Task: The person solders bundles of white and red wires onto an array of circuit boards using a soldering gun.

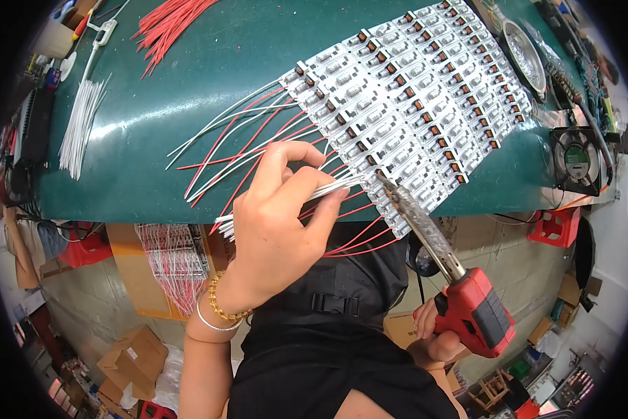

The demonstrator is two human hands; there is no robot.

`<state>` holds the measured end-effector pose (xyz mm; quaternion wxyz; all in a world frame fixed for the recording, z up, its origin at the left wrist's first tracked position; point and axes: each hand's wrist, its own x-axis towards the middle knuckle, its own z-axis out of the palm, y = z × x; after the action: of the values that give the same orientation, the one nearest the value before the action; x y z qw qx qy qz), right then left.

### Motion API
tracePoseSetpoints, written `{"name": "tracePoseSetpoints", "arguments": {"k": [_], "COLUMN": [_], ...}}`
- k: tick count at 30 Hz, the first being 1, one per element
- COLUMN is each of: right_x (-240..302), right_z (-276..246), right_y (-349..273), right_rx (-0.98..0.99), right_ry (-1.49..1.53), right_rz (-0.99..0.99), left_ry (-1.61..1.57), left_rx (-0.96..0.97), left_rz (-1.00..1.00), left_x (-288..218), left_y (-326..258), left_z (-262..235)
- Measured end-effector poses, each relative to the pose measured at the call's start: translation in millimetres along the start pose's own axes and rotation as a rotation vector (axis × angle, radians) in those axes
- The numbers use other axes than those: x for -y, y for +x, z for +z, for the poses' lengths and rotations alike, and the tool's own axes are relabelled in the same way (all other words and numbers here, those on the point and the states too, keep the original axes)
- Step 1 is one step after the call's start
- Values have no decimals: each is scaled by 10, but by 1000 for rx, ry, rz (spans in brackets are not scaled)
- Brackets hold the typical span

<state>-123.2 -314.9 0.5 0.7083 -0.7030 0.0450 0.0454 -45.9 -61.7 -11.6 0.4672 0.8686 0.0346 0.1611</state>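
Observation:
A large panel of small white circuit boards (425, 98) with rows of components lies on the green table. Red and white wires (240, 136) trail leftward from its left edge. My left hand (275, 213) is closed on a bundle of white wires (224, 227), pinching them between thumb and fingers at the panel's edge. In my right hand (431, 328) is a soldering iron (478, 311) with a red and black handle. Its tip is at the panel's left edge, close to the wire ends; whether it touches I cannot tell.
Bundles of red wires (171, 24) and white wires (82, 126) lie on the table (153, 126). A metal dish (523, 56) and a small black fan (577, 160) stand at right. Below, wired boards (174, 258) rest on cardboard; an open cardboard box (134, 359) is on the floor.

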Motion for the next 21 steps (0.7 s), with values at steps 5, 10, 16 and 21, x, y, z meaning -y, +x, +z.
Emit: {"name": "tracePoseSetpoints", "arguments": {"k": [5, 10, 16, 21], "right_x": [-173, -119, -130, -245], "right_z": [-275, -253, -282, -253], "right_y": [-75, -164, -226, -247], "right_rx": [167, 71, 70, -21], "right_ry": [-259, -672, -735, -429], "right_rz": [-38, -41, -53, -22], "left_ry": [16, 27, 31, 49], "left_rx": [-5, -2, -2, 0], "left_rz": [-20, -17, -13, -7], "left_x": [-18, -15, -14, -21], "left_y": [-3, -15, -6, -5], "left_z": [36, 41, 44, 27]}}
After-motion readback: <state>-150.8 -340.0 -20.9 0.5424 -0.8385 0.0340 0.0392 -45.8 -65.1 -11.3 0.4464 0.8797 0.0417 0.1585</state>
